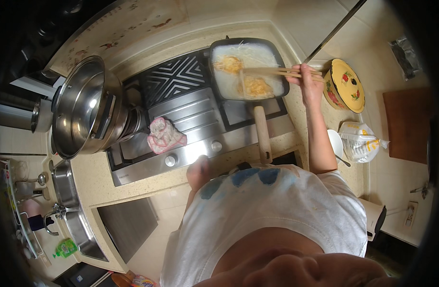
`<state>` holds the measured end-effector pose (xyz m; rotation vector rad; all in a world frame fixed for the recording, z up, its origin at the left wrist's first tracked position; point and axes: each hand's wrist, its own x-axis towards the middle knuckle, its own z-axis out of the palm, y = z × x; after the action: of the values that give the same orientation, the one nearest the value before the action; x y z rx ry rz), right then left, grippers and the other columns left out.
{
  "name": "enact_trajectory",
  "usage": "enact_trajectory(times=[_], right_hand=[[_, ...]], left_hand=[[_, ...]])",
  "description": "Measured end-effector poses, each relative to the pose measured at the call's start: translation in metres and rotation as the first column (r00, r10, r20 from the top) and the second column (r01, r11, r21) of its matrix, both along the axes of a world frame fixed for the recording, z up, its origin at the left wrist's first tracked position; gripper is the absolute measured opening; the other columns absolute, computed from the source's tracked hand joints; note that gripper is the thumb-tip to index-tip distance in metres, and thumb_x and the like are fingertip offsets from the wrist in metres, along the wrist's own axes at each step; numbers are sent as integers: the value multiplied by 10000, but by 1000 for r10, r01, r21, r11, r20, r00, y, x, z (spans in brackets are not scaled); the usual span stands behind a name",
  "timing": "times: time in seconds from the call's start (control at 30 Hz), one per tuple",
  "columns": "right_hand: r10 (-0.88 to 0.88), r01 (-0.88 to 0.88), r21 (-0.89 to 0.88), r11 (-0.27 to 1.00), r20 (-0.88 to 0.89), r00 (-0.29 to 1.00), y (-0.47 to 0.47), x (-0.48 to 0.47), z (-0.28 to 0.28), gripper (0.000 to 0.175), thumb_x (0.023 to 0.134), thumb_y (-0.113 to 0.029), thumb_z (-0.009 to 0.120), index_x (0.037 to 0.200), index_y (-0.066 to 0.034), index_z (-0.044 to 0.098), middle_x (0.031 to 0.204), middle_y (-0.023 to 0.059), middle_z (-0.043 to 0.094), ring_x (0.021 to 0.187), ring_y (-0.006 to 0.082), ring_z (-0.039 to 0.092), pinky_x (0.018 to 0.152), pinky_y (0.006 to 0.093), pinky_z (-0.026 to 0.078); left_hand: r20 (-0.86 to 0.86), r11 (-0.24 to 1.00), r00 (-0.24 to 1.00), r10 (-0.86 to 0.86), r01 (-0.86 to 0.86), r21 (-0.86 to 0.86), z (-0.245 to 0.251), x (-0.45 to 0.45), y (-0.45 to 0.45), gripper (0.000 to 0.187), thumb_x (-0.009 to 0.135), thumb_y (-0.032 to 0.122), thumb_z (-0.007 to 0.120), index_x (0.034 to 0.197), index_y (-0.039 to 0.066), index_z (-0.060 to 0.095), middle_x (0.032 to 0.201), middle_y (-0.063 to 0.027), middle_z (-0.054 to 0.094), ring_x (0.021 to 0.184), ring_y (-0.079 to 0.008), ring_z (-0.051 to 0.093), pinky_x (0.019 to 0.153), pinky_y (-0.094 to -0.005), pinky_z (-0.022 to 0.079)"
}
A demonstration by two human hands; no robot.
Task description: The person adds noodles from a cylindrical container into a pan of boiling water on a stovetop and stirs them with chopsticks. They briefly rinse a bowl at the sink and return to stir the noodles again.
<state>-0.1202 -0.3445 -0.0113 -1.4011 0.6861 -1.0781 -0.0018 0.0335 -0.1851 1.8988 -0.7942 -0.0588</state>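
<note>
My right hand (pixel 306 80) grips a pair of wooden chopsticks (pixel 268 71), which reach over a square, wooden-handled pan (pixel 285 84) on the right burner. In the pan are a whitish liquid with thin noodle-like strands (pixel 257 53) and two golden fried eggs, one at the left (pixel 228 64) and one lower down (pixel 256 88). The pan's handle (pixel 263 134) points toward my body. My left hand (pixel 198 173) is low at the front edge of the steel gas stove (pixel 194 149), near a control knob (pixel 216 146); its fingers are not clear enough to judge.
A large steel pot (pixel 88 107) stands over the left burner, beside a crumpled pink-edged cloth (pixel 165 136). Right of the stove are a yellow enamel pot with a lid (pixel 345 86), a white bowl (pixel 334 145) and a plastic bag (pixel 361 141). A double sink (pixel 79 229) lies at left.
</note>
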Motion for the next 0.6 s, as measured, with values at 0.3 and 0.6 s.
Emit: enact_trajectory(times=[0.3,0.6], right_hand=[[-177,202,-131,971,176,968,-25,-14,16,309,977,-211,549,979,89,623,931,160,667,737,202,677,637,266,592],[-57,24,-186,982,-177,982,-12,-8,-4,245,959,-194,587,974,38,664,901,100,692,729,143,663,640,242,572]], left_hand=[[112,996,993,-35,26,80,3,3,-1,65,851,96,595,897,140,607,676,-122,570,585,-325,566,536,-424,450],[116,996,993,-20,10,87,8,3,-2,81,827,68,583,861,139,602,661,-121,556,576,-325,556,534,-425,448]])
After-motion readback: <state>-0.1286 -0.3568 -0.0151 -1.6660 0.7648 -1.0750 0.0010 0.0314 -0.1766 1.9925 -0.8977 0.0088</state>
